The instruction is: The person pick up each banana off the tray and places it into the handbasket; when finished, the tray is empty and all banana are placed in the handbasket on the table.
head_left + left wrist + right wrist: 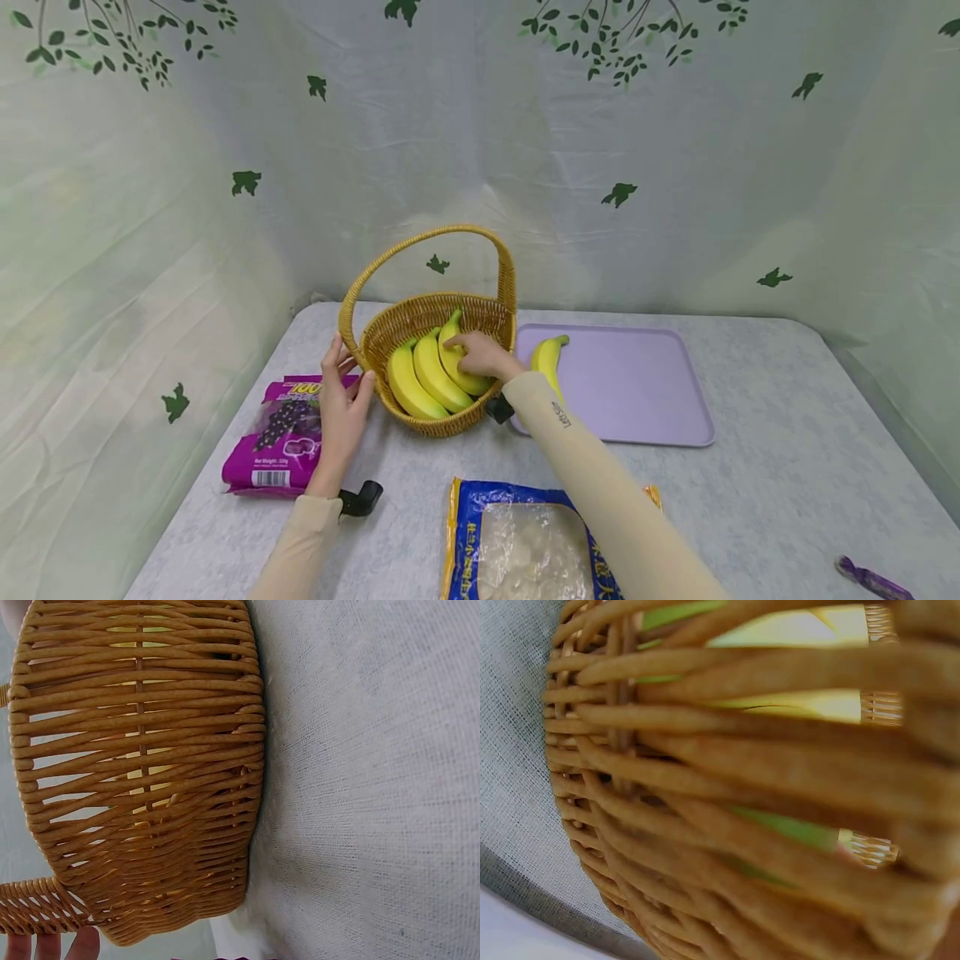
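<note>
— Right grip point(480, 354) first: what's it on?
— It reaches into the wicker basket point(390, 332) and its fingers curl over the rightmost banana point(459, 367) of the three lying there; whether they truly pinch it I cannot tell.
— And the left grip point(341, 408)?
— Fingers straight and relaxed, resting against the basket's outer wall at the left side. In the left wrist view its fingertips point(46, 946) show just below the weave.
— Where does the basket stand?
— On the grey desk point(765, 492), its right side touching the lilac tray point(637, 392). A fourth banana point(546, 360) lies on the tray's left edge, just beside the basket.
— Anything else?
— A purple grape packet point(281, 437) lies under the left wrist, and a blue-edged bag point(525, 546) lies near the front edge.
</note>
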Action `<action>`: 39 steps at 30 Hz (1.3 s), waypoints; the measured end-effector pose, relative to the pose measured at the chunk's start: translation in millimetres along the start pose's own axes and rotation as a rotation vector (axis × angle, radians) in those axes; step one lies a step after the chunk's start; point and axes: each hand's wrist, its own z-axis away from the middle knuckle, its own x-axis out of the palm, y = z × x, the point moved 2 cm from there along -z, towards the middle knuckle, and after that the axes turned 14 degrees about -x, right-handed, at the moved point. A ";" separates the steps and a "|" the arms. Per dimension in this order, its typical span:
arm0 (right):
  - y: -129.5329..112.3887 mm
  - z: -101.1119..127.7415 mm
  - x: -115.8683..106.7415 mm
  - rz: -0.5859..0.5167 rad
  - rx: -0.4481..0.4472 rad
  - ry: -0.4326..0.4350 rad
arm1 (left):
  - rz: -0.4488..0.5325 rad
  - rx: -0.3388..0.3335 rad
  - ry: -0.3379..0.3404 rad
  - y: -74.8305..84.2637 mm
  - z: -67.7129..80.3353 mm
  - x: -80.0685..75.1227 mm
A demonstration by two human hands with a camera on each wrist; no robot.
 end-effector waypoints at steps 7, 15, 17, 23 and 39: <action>0.2 5.6 -5.2 -0.085 0.003 0.104 | 0.012 0.011 -0.008 0.3 -0.1 0.0; 5.3 17.5 -19.2 -0.372 -0.071 0.249 | 0.015 -0.020 -0.016 -0.6 0.2 -0.4; 9.4 21.0 -23.4 -0.448 -0.098 0.278 | 0.012 -0.021 -0.014 -0.4 0.2 -0.3; 24.5 36.8 -38.3 -0.597 -0.168 0.325 | 0.009 -0.018 -0.009 0.4 0.2 0.0; 88.0 92.5 -74.0 -0.645 -0.083 0.470 | 0.016 -0.016 -0.009 2.6 -0.3 1.7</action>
